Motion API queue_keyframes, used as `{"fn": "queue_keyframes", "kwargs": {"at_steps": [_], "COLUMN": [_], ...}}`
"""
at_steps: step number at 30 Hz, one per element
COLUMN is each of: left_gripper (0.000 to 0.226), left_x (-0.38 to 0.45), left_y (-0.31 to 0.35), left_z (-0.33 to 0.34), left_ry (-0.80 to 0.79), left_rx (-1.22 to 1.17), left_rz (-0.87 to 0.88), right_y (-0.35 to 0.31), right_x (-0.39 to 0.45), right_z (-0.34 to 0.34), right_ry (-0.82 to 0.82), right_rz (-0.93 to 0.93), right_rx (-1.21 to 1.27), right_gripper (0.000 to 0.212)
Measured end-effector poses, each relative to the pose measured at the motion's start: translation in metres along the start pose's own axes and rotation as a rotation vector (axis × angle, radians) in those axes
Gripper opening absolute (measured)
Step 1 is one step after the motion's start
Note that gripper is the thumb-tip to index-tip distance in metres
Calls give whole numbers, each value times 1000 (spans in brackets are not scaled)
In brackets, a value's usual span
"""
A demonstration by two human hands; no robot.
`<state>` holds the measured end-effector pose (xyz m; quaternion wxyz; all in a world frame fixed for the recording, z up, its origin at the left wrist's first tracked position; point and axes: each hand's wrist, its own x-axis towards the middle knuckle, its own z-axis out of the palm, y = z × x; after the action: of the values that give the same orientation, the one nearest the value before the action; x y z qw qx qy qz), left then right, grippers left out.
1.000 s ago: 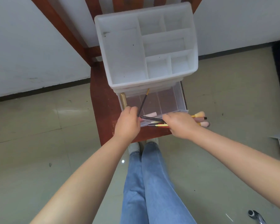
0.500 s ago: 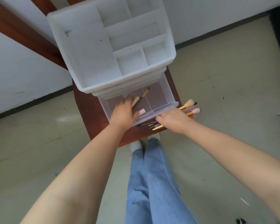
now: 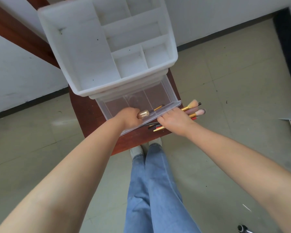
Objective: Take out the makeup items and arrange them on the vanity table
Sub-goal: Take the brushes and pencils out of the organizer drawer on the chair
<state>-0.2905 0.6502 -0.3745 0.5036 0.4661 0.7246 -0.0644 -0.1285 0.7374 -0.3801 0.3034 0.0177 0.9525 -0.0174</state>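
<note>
Left hand [image 3: 130, 118]: grips rounded gold tube [image 3: 143, 114] inside clear drawer [image 3: 172, 105].
Right hand [image 3: 175, 121]: clutches brush bundle [image 3: 194, 108] past table's [image 3: 84, 113] right edge.

Gold-capped makeup item [image 3: 143, 114] over open clear drawer [image 3: 173, 105]; bundled brushes [image 3: 194, 109] beside it.

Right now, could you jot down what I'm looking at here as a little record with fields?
Setting: small red-brown wooden table on a tiled floor
Organizer: white plastic organizer, top compartments hold nothing
Drawer: clear drawer pulled out
Left hand: left hand grips a gold-capped item over the drawer
Right hand: right hand holds a bundle of makeup brushes and pencils
In drawer: one thin gold-and-black brush
</note>
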Motion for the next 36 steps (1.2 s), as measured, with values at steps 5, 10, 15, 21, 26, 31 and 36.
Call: {"fn": "queue_keyframes", "kwargs": {"at_steps": [5,10,15,21,26,31,36], "left_gripper": [15,20,13,11,16,18,11], "left_x": [3,9,6,-32,-81,-122,-141], "left_y": [-2,-2,-4,-7,-24,-46,-50], "left_z": [-11,-16,-5,-24,-28,-10,4], "left_ry": [-109,-197,-64,321,521,503,466], "left_rx": [-50,-74,-57,-141,-118,-170,-184], "left_rz": [-52,-105,1,63,-32,-225,-324], "right_y": [2,4,4,-2,-4,-20,-27], "right_x": [2,-1,-3,3,7,4,32], "right_z": [-4,-11,-14,-21,-31,-45,-69], "right_ry": [9,-9,-38,-75,-130,-59,-9], "right_rz": [-12,-14,11,27,96,148,178], "right_rx": [-12,-8,-7,23,80,227,278], "right_gripper": [28,21,28,32,33,27,32]}}
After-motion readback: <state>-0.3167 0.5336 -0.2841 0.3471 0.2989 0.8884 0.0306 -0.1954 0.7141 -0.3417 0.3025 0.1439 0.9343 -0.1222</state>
